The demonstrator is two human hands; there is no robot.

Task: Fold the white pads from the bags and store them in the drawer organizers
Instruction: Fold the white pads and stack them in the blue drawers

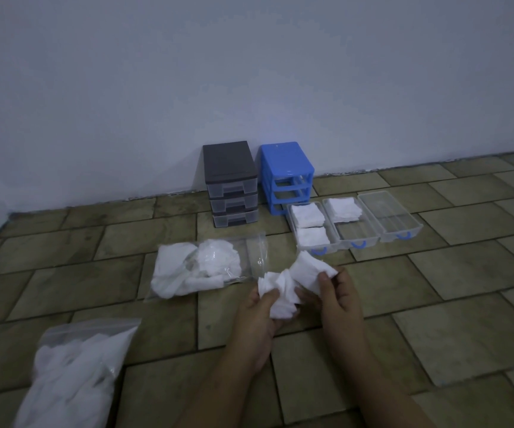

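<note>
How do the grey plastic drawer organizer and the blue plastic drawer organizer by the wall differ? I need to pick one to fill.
The grey plastic drawer organizer has all three clear drawers pushed in; the blue plastic drawer organizer is an open frame with empty slots. The grey one stands further left. Both stand upright against the wall on the tiled floor, with three tiers each.

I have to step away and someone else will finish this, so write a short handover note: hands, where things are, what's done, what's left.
Left hand and right hand both hold one white pad, mid-fold.
Three clear drawers sit out of the blue organizer: left drawer holds two stacks, middle drawer one stack, right drawer none.
Grey organizer is closed.
Left: the open bag and the near bag, both holding pads.
</note>
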